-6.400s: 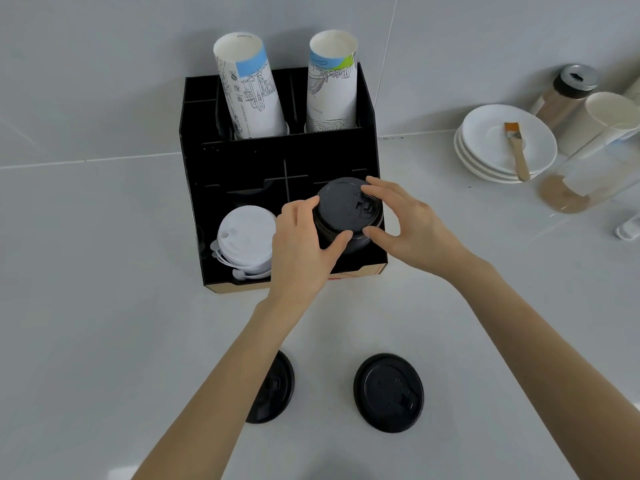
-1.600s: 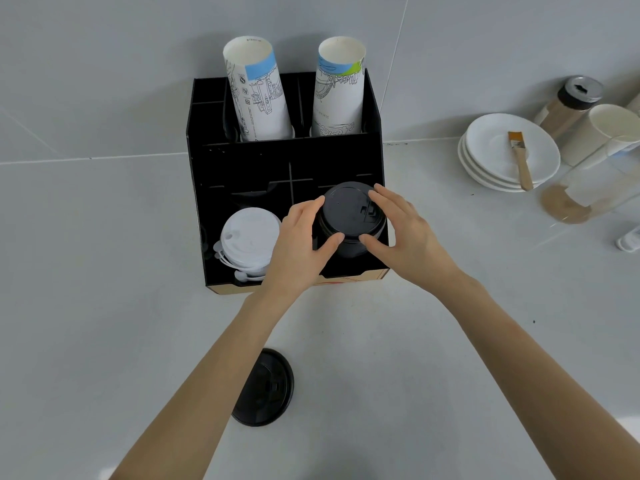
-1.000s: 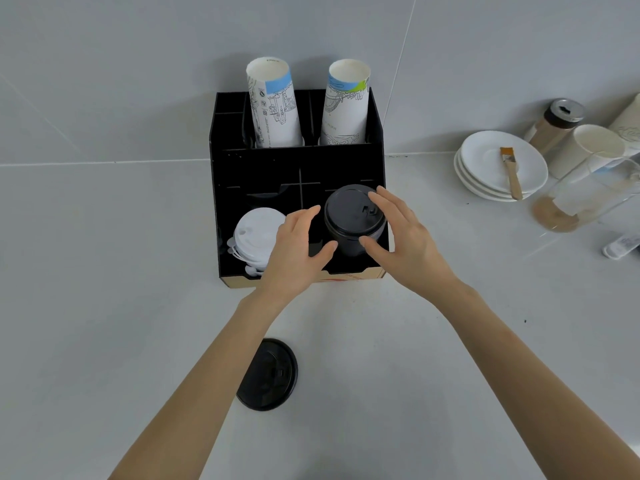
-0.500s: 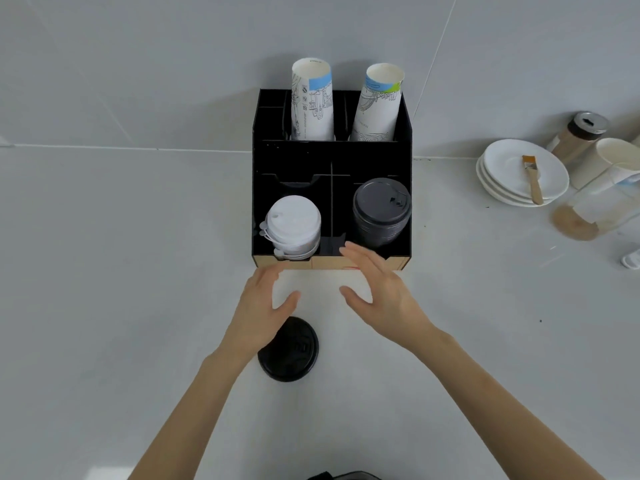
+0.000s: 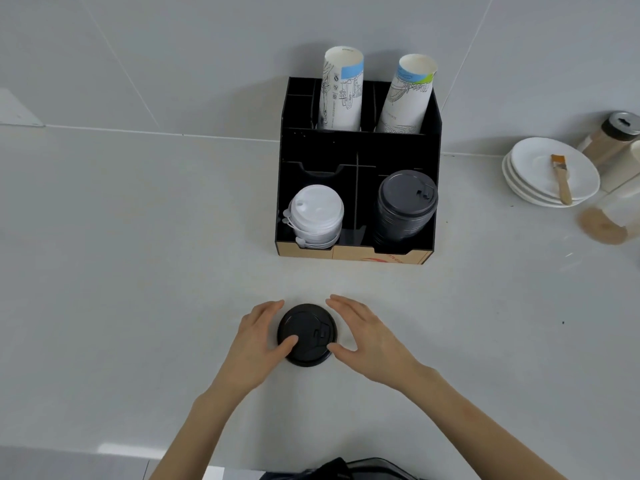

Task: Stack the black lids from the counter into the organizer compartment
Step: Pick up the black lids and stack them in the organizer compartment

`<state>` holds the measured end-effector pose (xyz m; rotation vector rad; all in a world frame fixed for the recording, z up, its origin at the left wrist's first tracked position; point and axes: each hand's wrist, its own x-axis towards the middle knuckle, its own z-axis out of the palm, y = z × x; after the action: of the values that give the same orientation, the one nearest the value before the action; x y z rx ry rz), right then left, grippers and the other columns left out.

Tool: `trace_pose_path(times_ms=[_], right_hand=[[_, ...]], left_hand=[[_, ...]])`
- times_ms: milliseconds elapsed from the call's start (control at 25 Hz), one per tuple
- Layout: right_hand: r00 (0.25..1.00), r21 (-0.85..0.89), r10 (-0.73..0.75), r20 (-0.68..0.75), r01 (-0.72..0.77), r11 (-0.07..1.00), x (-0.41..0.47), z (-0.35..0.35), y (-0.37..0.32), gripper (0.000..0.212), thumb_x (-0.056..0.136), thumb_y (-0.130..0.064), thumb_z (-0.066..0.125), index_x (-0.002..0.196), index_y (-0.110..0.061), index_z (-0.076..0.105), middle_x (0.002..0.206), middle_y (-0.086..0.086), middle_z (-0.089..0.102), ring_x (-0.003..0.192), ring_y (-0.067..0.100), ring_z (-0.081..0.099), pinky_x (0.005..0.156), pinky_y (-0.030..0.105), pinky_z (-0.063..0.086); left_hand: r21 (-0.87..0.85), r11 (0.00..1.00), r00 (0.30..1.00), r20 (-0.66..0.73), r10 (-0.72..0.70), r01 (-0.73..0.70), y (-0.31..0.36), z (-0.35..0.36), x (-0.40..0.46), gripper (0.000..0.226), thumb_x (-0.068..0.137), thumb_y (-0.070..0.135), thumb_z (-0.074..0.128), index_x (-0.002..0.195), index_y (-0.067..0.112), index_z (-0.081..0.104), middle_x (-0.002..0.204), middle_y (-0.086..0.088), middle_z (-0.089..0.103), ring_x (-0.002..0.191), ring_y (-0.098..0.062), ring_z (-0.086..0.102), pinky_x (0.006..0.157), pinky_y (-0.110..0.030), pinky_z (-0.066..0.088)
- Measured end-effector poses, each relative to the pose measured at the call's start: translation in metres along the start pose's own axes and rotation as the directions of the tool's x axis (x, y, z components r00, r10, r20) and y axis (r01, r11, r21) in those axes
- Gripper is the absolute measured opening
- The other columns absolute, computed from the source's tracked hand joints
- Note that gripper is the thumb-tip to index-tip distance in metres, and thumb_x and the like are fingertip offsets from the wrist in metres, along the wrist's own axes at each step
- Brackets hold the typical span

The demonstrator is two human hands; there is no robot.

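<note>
One black lid (image 5: pixel 308 332) lies flat on the white counter near me. My left hand (image 5: pixel 254 344) curves around its left side, thumb resting on the lid's top. My right hand (image 5: pixel 367 337) curves around its right side, thumb at the rim, fingers spread. Farther back stands the black organizer (image 5: pixel 360 254). Its front right compartment holds a tall stack of black lids (image 5: pixel 405 206). Nothing is lifted.
White lids (image 5: pixel 317 216) fill the organizer's front left compartment; two paper cup stacks (image 5: pixel 341 91) stand in the back ones. At the right are white plates (image 5: pixel 530 188) with a brush (image 5: pixel 561 174), a shaker (image 5: pixel 613 133) and a glass container (image 5: pixel 609 223). The wall is behind.
Both hands let go of the black stack in the organizer, drew back toward me and came down around the last lid on the counter. The view shifted left and back.
</note>
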<state>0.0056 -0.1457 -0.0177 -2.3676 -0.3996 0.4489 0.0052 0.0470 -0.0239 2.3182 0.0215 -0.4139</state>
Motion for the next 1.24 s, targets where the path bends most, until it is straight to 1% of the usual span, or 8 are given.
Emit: trace_pose_path(times_ms=[160,320,440,520,600,800,1000,1240], right_hand=[[0.999,-0.022,-0.007,0.053,0.008,1.000,0.000,0.010,-0.002,0.065,0.084,-0.022,0.057,0.138,-0.020,0.021,0.150,0.001,0.023,0.137,0.015,0.020,0.112,0.025,0.018],[0.999,-0.033,-0.018,0.039,0.020,0.999,0.001,0.018,-0.003,0.063,0.085,-0.018,0.055,0.138,-0.019,0.020,0.149,0.001,0.025,0.136,0.016,0.023,0.111,0.024,0.019],[1.000,0.003,-0.002,0.026,0.002,1.000,0.002,0.020,-0.004,0.062,0.086,-0.016,0.054,0.138,-0.020,0.021,0.148,-0.001,0.026,0.135,0.015,0.023,0.110,0.022,0.019],[1.000,0.034,0.010,0.015,-0.010,0.999,0.002,0.019,-0.003,0.061,0.086,-0.016,0.054,0.137,-0.020,0.021,0.148,-0.001,0.027,0.135,0.014,0.025,0.109,0.021,0.020],[1.000,0.068,0.014,-0.001,-0.014,0.998,0.001,0.014,-0.002,0.061,0.085,-0.016,0.055,0.137,-0.020,0.023,0.147,-0.002,0.029,0.133,0.014,0.028,0.109,0.022,0.023],[0.996,0.124,0.004,-0.086,0.007,0.992,-0.001,-0.006,-0.002,0.058,0.084,-0.016,0.057,0.134,-0.020,0.028,0.144,-0.003,0.034,0.128,0.011,0.036,0.103,0.013,0.025],[0.976,0.139,-0.004,-0.218,0.035,0.990,0.000,-0.033,-0.002,0.057,0.082,-0.012,0.061,0.132,-0.018,0.034,0.139,0.000,0.041,0.117,-0.001,0.035,0.092,-0.010,0.016],[0.940,0.131,-0.010,-0.341,0.058,0.990,0.004,-0.071,0.002,0.055,0.081,-0.011,0.063,0.130,-0.016,0.037,0.138,0.002,0.043,0.118,0.000,0.037,0.092,-0.009,0.020]], left_hand=[[0.023,0.999,0.996,0.087,0.029,-0.031,-0.002,0.002,-0.008,0.076,0.073,0.041,0.061,0.136,0.022,0.024,0.142,0.000,0.033,0.128,-0.019,0.030,0.105,-0.026,0.025],[0.102,0.993,0.989,0.138,0.051,-0.065,-0.004,0.004,-0.010,0.093,0.053,0.062,0.036,0.136,0.023,0.023,0.143,0.004,0.031,0.127,-0.017,0.029,0.104,-0.024,0.024],[0.108,0.991,0.991,0.110,0.071,-0.083,-0.003,0.005,-0.010,0.085,0.061,0.056,0.045,0.136,0.021,0.025,0.143,0.003,0.031,0.126,-0.020,0.031,0.104,-0.026,0.026],[0.075,0.993,0.993,0.077,0.087,-0.093,-0.002,0.007,-0.009,0.070,0.075,0.035,0.060,0.135,0.019,0.027,0.143,0.002,0.033,0.126,-0.020,0.032,0.102,-0.023,0.025],[0.045,0.993,0.992,0.053,0.111,-0.113,-0.001,0.008,-0.008,0.065,0.079,0.022,0.063,0.134,0.019,0.029,0.142,0.003,0.035,0.124,-0.018,0.033,0.101,-0.020,0.023],[0.021,0.985,0.985,0.027,0.169,-0.170,0.012,0.003,-0.002,0.060,0.081,0.023,0.062,0.133,0.022,0.032,0.142,0.007,0.034,0.117,-0.006,0.029,0.100,-0.017,0.021],[0.011,0.971,0.971,-0.001,0.238,-0.238,0.039,-0.003,0.013,0.056,0.082,0.023,0.060,0.132,0.021,0.035,0.139,0.011,0.034,0.126,-0.014,0.032,0.104,-0.022,0.027],[0.021,0.944,0.944,-0.015,0.330,-0.330,0.078,-0.013,0.038,0.055,0.082,0.023,0.060,0.132,0.022,0.036,0.140,0.011,0.034,0.129,-0.010,0.029,0.109,-0.030,0.030]])
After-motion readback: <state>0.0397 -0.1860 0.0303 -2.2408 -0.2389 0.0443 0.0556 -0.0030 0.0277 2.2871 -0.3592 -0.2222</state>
